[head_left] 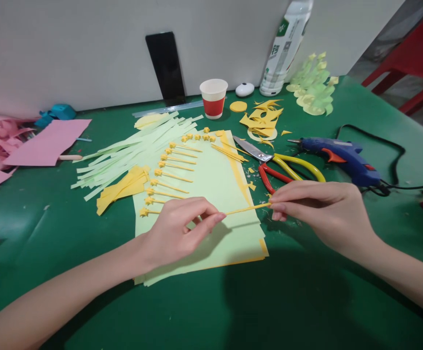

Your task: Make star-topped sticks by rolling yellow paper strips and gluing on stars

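A thin yellow paper stick is stretched between my hands over the pale green paper sheets. My left hand pinches its left end between thumb and forefinger. At the other end, my right hand grips it with the fingertips. Beyond my left hand, several yellow sticks with star-shaped tips lie in a row on the sheets. Small loose yellow stars sit at the top of the paper, near some plain yellow sticks. Scissors with red and yellow handles lie beyond my right hand.
A blue glue gun with a black cord lies at the right. Behind stand a paper cup, a white bottle and a leaning black phone. Green strips, yellow scraps and pink paper cover parts of the green table.
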`<state>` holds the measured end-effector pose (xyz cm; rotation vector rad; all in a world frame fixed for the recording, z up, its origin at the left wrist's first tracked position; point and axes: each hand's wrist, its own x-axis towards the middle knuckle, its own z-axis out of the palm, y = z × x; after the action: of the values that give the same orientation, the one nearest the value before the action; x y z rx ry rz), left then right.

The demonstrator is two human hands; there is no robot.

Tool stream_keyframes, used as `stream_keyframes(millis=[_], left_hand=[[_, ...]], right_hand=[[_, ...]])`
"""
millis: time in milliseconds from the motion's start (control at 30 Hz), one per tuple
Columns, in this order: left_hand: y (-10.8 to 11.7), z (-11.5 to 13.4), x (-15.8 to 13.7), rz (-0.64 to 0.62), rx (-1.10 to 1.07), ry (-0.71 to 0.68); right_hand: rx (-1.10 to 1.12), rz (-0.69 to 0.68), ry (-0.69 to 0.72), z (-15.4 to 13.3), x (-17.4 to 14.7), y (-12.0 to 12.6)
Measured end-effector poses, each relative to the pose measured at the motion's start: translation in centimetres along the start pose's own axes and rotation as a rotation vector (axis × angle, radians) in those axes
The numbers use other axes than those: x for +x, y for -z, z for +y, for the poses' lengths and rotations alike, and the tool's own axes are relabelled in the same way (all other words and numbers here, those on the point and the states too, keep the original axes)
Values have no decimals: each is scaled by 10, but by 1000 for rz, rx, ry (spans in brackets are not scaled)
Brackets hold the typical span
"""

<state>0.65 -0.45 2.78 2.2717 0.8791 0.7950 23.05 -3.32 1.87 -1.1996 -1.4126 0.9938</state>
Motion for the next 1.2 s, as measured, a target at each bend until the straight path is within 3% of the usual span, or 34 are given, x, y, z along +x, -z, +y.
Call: stream_keyframes(millis=[200,367,700,767,933,1033,1200], left_hand=[[0,-2,0,-14,132,-110],[1,-3,0,-17,197,-141],[4,-1,-1,13,209,-194],[5,0,-1,29,238,-246],[9,-2,-5,19,381,-480],[12,-1,-7,-21,465,-564],[13,1,-4,-12,511,-618]], right_hand=[[-205,-71,-115,0,5,0],[-308,-52,-39,4,5,0],[-102,15,-250,1,7,1],[18,-51,-358,1,8,1],[402,-494,-749,-2,6,0],[467,-576,-789,-6,2,0],[423,-594,-762,-9,0,0]])
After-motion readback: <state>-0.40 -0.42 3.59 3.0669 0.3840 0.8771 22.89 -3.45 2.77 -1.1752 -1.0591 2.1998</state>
